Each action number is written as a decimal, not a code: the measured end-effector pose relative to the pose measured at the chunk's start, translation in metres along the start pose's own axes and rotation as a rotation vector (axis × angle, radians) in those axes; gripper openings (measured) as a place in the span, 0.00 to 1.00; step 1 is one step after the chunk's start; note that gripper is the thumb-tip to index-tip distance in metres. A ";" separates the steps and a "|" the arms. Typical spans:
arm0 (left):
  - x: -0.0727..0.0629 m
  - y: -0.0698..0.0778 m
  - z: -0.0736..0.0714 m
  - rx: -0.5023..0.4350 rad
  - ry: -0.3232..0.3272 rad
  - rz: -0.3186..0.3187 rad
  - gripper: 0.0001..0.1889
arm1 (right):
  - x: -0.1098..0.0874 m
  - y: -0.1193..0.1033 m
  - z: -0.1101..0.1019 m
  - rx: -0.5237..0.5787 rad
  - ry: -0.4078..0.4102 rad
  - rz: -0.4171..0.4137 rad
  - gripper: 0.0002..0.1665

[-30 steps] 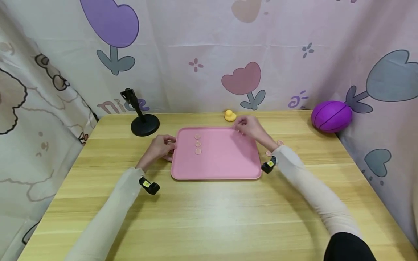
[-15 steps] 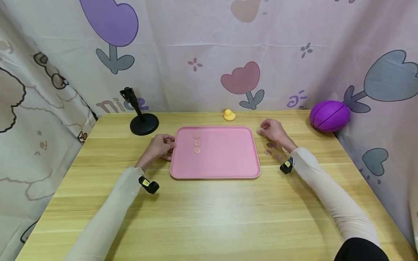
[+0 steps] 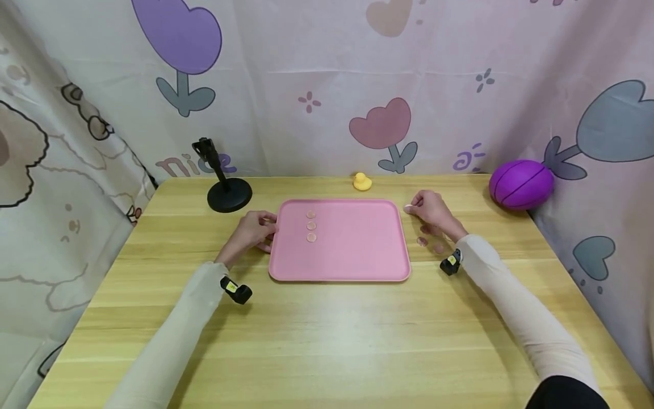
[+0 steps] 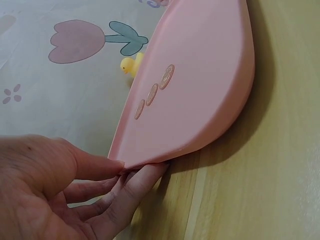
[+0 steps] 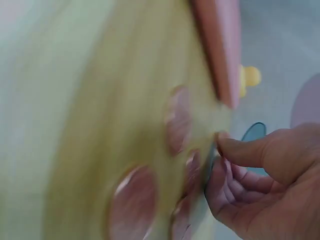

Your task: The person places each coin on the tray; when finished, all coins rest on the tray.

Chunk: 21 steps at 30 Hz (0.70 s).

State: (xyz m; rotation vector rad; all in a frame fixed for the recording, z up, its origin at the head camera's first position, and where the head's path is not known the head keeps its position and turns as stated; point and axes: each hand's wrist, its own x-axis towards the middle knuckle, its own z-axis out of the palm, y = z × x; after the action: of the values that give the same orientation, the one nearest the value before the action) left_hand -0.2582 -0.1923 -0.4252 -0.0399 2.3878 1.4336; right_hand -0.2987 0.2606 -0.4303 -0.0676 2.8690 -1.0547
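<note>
My left hand grips the left rim of a pink tray, thumb on top and fingers beneath in the left wrist view. Three copper-coloured coins lie in a column on the tray's left part. Right of the tray, my right hand pinches a coin between thumb and fingertips; it shows nearly edge-on in the right wrist view. Several more coins lie on the wood below that hand, partly hidden by it in the head view.
Behind the tray sits a yellow rubber duck. A black stand is at the back left, and a purple ball at the back right corner. A printed curtain hangs along the table's far edge.
My right hand has moved from above the tray's far right corner out to the coins on the right, and a coin now shows at its fingertips. The left hand stays on the rim.
</note>
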 end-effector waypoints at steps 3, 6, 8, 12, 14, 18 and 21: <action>0.000 0.000 0.000 -0.002 -0.001 0.002 0.21 | -0.002 -0.011 -0.002 0.040 0.024 -0.046 0.11; 0.001 0.001 0.000 0.001 0.012 0.014 0.20 | -0.008 -0.032 0.001 0.143 0.013 -0.075 0.10; 0.002 0.002 0.001 0.014 0.031 0.023 0.20 | -0.014 -0.050 0.009 0.207 -0.031 -0.082 0.10; 0.002 0.003 0.002 0.037 0.069 0.034 0.18 | -0.028 -0.083 0.036 0.333 -0.199 -0.075 0.10; 0.002 0.003 0.002 0.033 0.075 0.036 0.18 | -0.033 -0.096 0.053 0.394 -0.293 -0.085 0.09; 0.006 0.003 0.001 0.016 0.072 0.055 0.18 | -0.037 -0.114 0.082 0.464 -0.409 -0.090 0.08; 0.007 0.002 0.000 0.001 0.063 0.065 0.17 | -0.038 -0.125 0.099 0.509 -0.441 -0.078 0.08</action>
State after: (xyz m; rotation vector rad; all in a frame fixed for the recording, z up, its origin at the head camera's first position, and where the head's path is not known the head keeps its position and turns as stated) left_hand -0.2655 -0.1901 -0.4253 -0.0071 2.4619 1.4810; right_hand -0.2496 0.1047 -0.4221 -0.3319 2.1633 -1.5254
